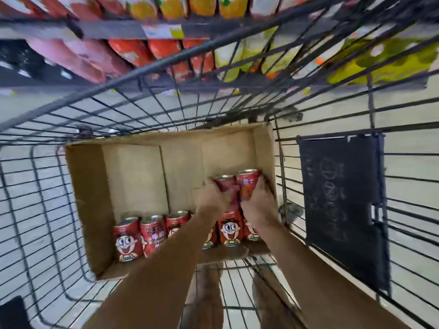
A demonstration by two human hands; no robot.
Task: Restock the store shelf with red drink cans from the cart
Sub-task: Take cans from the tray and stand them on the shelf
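An open cardboard box [133, 172] lies in the wire cart [47, 176]. Several red drink cans with a cartoon face stand along its near wall, such as the one at the left [127, 238]. Both my arms reach down into the box's right side. My left hand [210, 200] grips a red can [224, 184], and my right hand [259, 203] grips the red can [247, 184] beside it. The two cans touch each other near the box's right wall. The image is blurred by motion.
Store shelves [166, 32] with red, pink, yellow and orange packages run across the top, beyond the cart's far wire wall. A black flap [342, 191] hangs on the cart's right side. Pale floor shows through the wires.
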